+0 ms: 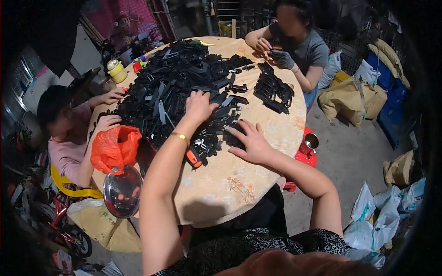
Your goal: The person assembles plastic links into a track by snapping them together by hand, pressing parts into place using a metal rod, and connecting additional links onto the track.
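Note:
A large heap of black plastic parts covers much of a round table with a patterned, cream-coloured cover. My left hand, with a gold bracelet on its wrist, rests on the heap with fingers stretched forward over the pieces. My right hand lies palm down at the heap's near right edge, its fingers spread and touching some small black pieces. An orange-and-black handled tool lies by my left forearm. A separate cluster of black parts sits farther right on the table.
A person on the left reaches toward the heap, beside a red plastic bag and a metal lid. Another person, with one gloved hand, works across the table. A red stool holds a metal cup; sacks stand right.

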### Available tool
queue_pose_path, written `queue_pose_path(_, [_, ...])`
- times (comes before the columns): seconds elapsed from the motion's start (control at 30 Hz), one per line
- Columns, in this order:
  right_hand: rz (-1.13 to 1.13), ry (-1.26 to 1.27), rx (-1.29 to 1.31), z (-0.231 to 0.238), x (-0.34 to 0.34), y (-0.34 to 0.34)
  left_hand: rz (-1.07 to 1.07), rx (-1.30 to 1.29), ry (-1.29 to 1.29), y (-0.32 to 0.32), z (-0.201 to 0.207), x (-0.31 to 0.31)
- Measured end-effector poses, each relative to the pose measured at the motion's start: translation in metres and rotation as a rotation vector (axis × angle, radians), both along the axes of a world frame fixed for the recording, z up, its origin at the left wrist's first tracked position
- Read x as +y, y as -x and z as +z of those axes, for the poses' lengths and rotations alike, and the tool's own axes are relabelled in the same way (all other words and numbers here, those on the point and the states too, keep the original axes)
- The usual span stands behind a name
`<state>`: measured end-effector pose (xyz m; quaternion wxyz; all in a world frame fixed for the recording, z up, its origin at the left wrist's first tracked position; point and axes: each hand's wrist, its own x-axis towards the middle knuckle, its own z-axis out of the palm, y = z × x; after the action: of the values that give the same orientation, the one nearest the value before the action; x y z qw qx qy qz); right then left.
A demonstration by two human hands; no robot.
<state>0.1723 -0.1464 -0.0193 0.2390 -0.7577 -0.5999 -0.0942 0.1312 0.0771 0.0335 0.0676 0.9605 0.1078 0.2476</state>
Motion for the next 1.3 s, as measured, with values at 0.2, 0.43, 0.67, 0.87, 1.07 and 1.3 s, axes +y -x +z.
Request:
queue_pose_path(0.2, [0.102,-0.165,0.134,0.003,-0.01,0.004,0.351,0.333,-0.191,-0.03,0.0,-0.006])
queue_pose_path(0.43, [-0.036,-0.316,0.002,0.006,-0.023,0.006,0.324,0.267,0.101,-0.027,0.011,-0.008])
queue_pose_path(0.67, [-0.003,-0.279,-0.007,0.002,-0.022,0.009,0.204,-0.207,0.291,0.011,0.025,-0.012])
queue_pose_path(0.87, [0.054,-0.401,0.07,0.009,-0.02,0.001,-0.116,-0.159,0.397,0.082,0.032,-0.063])
queue_pose_path(1.07, [0.06,-0.563,0.61,0.019,-0.028,0.022,-0.265,-0.066,0.47,0.122,0.0,-0.1])
queue_pose_path(1.3, [0.211,-0.484,1.286,0.016,-0.034,0.068,-0.443,-0.092,1.699,0.124,-0.022,-0.111])
